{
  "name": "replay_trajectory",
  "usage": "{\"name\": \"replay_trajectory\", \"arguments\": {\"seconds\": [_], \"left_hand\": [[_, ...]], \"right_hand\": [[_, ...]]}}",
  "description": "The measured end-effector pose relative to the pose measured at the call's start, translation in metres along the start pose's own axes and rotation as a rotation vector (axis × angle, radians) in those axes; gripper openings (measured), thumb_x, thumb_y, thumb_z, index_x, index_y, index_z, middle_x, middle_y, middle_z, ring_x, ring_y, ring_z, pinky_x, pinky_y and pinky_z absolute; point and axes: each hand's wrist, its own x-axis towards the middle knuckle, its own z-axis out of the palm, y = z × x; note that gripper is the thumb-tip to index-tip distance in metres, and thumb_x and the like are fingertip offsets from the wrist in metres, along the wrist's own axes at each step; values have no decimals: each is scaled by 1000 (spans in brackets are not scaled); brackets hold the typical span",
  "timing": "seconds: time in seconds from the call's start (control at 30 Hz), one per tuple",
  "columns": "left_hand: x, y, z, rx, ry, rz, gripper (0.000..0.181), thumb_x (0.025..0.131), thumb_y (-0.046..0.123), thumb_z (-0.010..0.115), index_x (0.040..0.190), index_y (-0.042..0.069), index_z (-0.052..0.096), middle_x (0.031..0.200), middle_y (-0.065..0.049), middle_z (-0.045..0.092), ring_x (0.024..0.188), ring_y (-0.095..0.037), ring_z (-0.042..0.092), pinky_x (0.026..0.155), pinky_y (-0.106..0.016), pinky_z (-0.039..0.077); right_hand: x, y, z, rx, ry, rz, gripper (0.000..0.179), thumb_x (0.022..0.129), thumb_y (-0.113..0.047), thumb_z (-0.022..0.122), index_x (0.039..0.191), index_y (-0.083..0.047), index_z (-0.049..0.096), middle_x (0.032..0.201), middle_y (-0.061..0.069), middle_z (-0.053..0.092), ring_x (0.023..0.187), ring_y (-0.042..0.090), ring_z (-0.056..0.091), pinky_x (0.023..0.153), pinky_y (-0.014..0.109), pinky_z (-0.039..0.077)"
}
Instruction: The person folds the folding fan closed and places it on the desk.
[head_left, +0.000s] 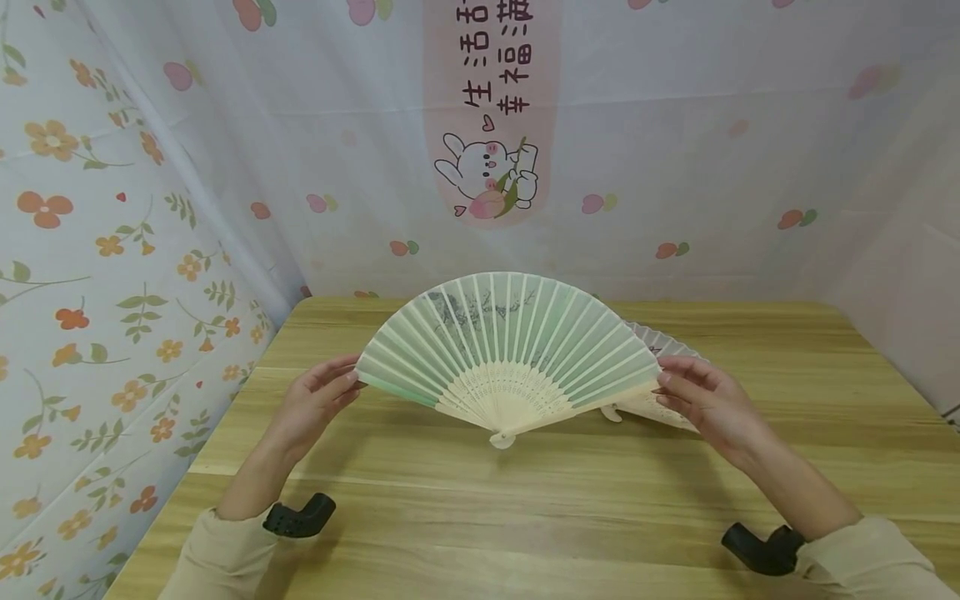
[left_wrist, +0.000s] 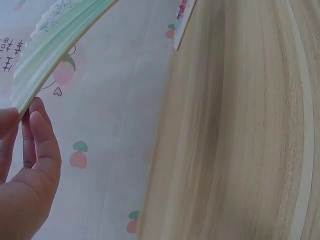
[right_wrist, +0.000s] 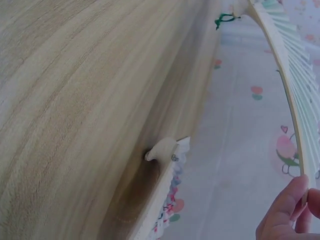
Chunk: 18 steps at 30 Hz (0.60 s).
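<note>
A pale green folding fan [head_left: 510,333] is spread wide above the table, its pivot end pointing down toward me. Dark branch artwork decorates its left half, and the lower ribs are cream with pierced patterns. My left hand [head_left: 318,400] pinches the left outer corner between thumb and fingers. At the opposite corner my right hand [head_left: 708,404] pinches the other guard rib. A small green cord loop [right_wrist: 226,20] hangs by the pivot in the right wrist view. Behind the right side lies a second fan [head_left: 648,407], white with pink-red flowers, partly hidden by the green one and my hand.
The wooden table [head_left: 480,517] has its back edge against a white curtain [head_left: 675,150] printed with fruit and a rabbit. A flowered curtain [head_left: 97,292] hangs along the left side. Black wrist mounts [head_left: 765,550] sit at both cuffs.
</note>
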Motion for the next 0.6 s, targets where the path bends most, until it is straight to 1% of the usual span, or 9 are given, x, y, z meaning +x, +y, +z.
{"name": "replay_trajectory", "arguments": {"seconds": [0.2,0.4,0.6], "left_hand": [[2,-1,3,-30,-16,7,17,90,11,52,105,17,58,100,4,59,90,-10,57,82,-21,46],[4,-2,7,-21,-16,0,16,90,12,52,104,17,58,101,3,58,90,-9,57,83,-22,45],[4,-1,9,-19,-11,-13,16,90,13,52,105,16,57,101,3,57,91,-10,56,83,-21,45]], "right_hand": [[1,-1,1,-11,1,9,17,89,-3,51,102,-10,58,94,1,56,82,11,58,74,21,49],[0,-1,1,-13,7,5,17,89,-3,51,102,-10,59,94,1,55,82,11,59,74,21,49],[0,-2,2,-11,12,1,17,89,-3,51,102,-10,58,95,1,55,83,11,59,74,21,49]]}}
